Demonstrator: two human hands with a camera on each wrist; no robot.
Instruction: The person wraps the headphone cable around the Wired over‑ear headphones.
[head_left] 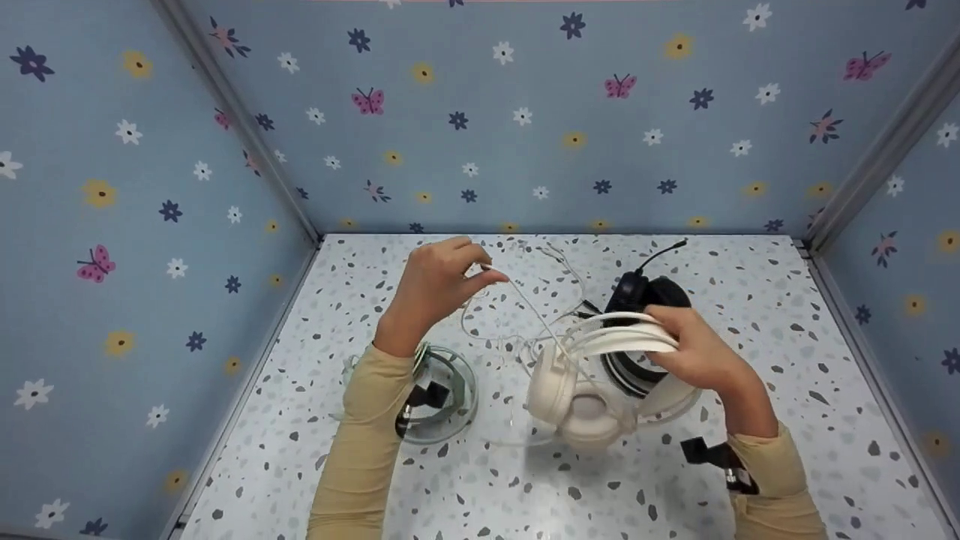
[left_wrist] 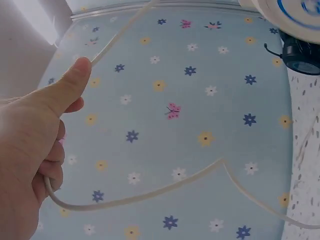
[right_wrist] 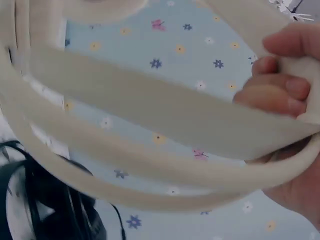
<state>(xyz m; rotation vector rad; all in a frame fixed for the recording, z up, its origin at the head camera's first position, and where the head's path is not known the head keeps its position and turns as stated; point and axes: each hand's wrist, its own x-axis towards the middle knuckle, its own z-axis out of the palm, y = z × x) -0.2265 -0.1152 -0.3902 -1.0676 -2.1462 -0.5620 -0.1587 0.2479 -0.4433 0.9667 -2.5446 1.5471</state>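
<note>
My right hand [head_left: 697,349] grips a pair of white over-ear headphones [head_left: 553,386] by the headband and holds it above the speckled table. In the right wrist view, the fingers curl round one end of the headband [right_wrist: 150,110], which is blurred. The ear cups hang down to the left of that hand. Higher up and to the left, my left hand [head_left: 442,281] pinches the thin white cable [head_left: 536,311] between thumb and fingers. From there the cable slants down towards the ear cups. The left wrist view shows more cable [left_wrist: 140,199] looping below the curled fingers [left_wrist: 52,170].
Behind the white headphones lies a black headset [head_left: 628,292] with a thin boom microphone [head_left: 661,255], partly covered. Pale green headphones [head_left: 471,390] sit under my left forearm. Loose white cable [head_left: 491,339] lies across the table [head_left: 787,375]. Flower-patterned panels [head_left: 525,165] enclose the back and sides.
</note>
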